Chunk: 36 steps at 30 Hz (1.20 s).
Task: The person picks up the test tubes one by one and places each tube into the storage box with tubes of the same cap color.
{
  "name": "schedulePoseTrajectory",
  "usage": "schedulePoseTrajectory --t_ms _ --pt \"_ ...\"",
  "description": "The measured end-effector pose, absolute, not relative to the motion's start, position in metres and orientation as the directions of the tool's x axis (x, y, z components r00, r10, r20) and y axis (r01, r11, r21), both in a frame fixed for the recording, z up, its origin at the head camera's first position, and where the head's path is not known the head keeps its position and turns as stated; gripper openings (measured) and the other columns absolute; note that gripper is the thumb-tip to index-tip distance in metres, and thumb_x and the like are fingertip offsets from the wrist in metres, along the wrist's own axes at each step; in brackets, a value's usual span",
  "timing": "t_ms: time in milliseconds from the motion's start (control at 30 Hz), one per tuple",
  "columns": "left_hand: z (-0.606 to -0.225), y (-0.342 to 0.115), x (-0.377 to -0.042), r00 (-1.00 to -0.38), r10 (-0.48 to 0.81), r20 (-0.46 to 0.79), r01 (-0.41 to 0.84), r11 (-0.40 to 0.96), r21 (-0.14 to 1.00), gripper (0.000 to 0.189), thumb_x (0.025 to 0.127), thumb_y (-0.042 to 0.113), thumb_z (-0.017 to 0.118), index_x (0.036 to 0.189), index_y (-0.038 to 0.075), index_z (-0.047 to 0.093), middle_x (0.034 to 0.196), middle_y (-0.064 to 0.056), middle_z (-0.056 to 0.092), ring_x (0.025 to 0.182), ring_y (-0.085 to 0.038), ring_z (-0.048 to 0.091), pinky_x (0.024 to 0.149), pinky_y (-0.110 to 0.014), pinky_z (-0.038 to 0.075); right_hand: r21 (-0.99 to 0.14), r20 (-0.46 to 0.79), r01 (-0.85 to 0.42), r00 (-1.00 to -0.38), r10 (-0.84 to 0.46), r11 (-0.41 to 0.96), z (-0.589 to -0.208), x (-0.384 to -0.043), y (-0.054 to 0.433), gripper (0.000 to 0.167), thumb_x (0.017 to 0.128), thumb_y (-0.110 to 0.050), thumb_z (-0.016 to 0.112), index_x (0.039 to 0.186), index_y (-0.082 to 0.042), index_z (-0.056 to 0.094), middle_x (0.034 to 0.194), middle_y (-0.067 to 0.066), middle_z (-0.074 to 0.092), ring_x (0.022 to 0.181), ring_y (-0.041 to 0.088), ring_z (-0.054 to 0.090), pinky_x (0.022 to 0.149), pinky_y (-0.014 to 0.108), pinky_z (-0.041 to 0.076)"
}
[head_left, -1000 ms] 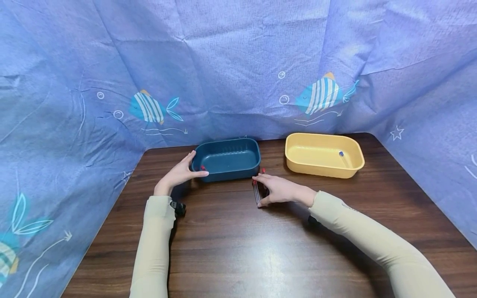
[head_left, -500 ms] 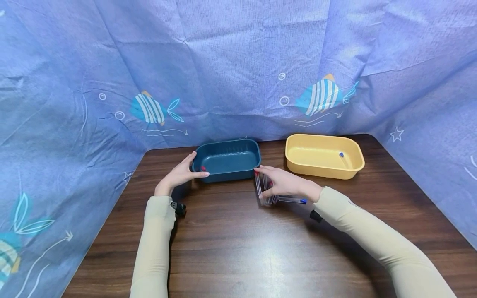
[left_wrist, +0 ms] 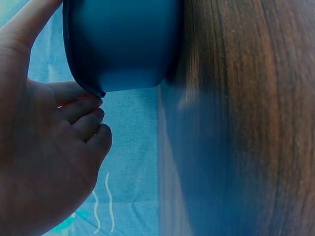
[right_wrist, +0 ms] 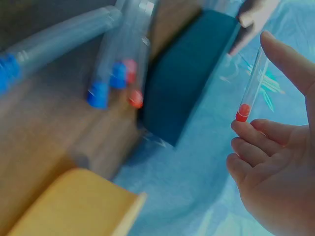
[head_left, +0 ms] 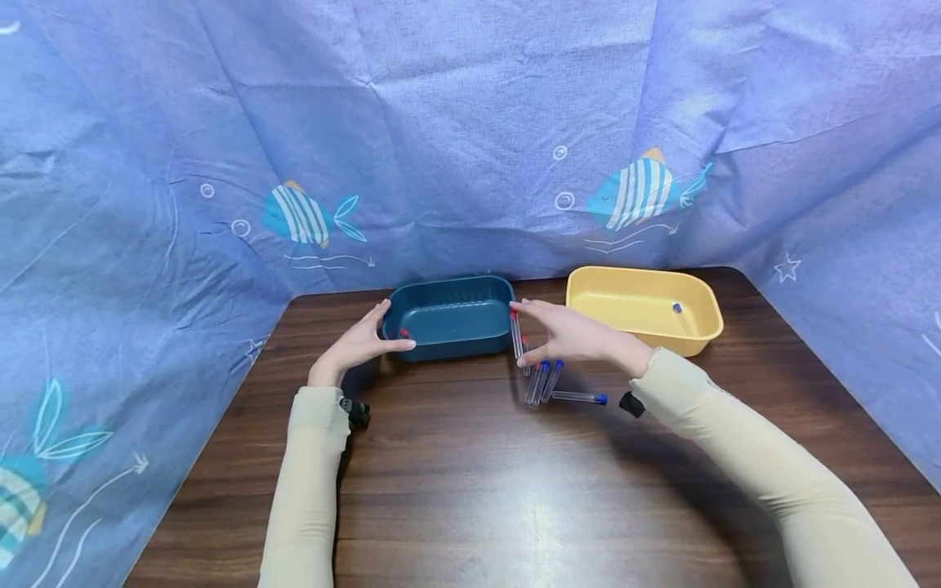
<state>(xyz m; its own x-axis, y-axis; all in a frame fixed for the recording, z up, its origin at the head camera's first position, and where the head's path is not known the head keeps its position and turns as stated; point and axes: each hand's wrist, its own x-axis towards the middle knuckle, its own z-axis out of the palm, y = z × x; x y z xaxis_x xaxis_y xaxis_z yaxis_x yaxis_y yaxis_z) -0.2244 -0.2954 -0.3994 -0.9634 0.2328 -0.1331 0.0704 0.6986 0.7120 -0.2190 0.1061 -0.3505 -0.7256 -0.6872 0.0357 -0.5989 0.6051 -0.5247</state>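
Note:
At the left end of the dark teal basin [head_left: 441, 349], my left hand [head_left: 360, 343] grips the rim, thumb along the front and fingers at the side. A red-capped test tube [right_wrist: 252, 88] is pinched lengthwise in my right hand [head_left: 577, 333], its cap against a fingertip and its other end at the thumb. It is raised above the table beside the basin's right end. Below that hand lie several loose test tubes [head_left: 541, 384], some capped blue and some red. One blue-capped tube [head_left: 579, 397] lies apart, pointing right.
A yellow basin [head_left: 617, 275] stands at the back right, with a blue cap [head_left: 677, 309] visible inside. Inside the teal basin a red cap [head_left: 404, 333] shows near the left end. A patterned blue cloth [head_left: 470, 163] hangs behind the brown table [head_left: 441, 490].
My right hand has lifted a red-capped test tube from the group and moved up, slightly right, uncovering the other tubes. My left hand keeps its place on the teal basin.

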Motion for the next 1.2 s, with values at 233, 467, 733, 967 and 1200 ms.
schedulePoseTrajectory --t_ms 233,467,733,967,1200 --pt "-0.403 -0.298 -0.223 -0.964 0.227 -0.138 0.060 0.693 0.718 0.119 0.080 0.065 0.075 0.164 0.020 0.005 0.169 0.001 0.000 0.154 -0.026 0.009 0.119 -0.060 0.016 -0.502 0.080 -0.615 -0.734 -0.675 0.609 -0.327 -0.228 0.105 0.101 0.082 -0.043 0.084 0.159 -0.008 0.030 0.162 0.021 0.028 0.150 0.038 0.023 0.119 0.054 0.023" --pt "-0.405 -0.302 -0.223 -0.966 0.221 -0.134 0.058 0.692 0.719 0.118 0.080 0.066 0.075 0.164 0.021 0.005 0.169 0.001 0.000 0.155 -0.027 0.007 0.118 -0.063 0.015 -0.494 0.062 -0.632 -0.711 -0.700 0.598 -0.317 -0.244 0.091 0.100 0.083 -0.045 0.082 0.160 -0.009 0.029 0.162 0.021 0.027 0.151 0.037 0.020 0.120 0.054 0.021" --pt "-0.407 -0.305 -0.223 -0.966 0.225 -0.129 0.064 0.688 0.722 0.117 0.081 0.066 0.074 0.164 0.024 0.003 0.169 0.003 -0.001 0.155 -0.027 0.004 0.118 -0.063 0.014 -0.446 0.091 -0.695 -0.662 -0.744 0.564 -0.286 -0.261 0.062 0.099 0.085 -0.043 0.081 0.160 -0.010 0.027 0.163 0.017 0.026 0.151 0.034 0.022 0.120 0.051 0.022" --pt "-0.404 -0.302 -0.228 -0.967 0.227 -0.112 0.080 0.693 0.716 0.118 0.078 0.068 0.075 0.164 0.025 0.005 0.169 0.004 0.001 0.155 -0.023 0.004 0.119 -0.062 0.015 -0.419 0.085 -0.710 -0.651 -0.754 0.565 -0.256 -0.275 0.039 0.099 0.086 -0.047 0.079 0.162 -0.015 0.024 0.165 0.012 0.023 0.153 0.029 0.018 0.122 0.047 0.020" --pt "-0.405 -0.298 -0.231 -0.966 0.228 -0.120 0.080 0.709 0.701 0.119 0.080 0.066 0.074 0.164 0.019 0.004 0.169 0.001 -0.001 0.155 -0.026 0.002 0.119 -0.061 0.014 -0.410 0.059 -0.709 -0.648 -0.759 0.573 -0.244 -0.284 0.020 0.099 0.086 -0.047 0.078 0.162 -0.017 0.023 0.166 0.011 0.021 0.153 0.026 0.016 0.122 0.046 0.019"
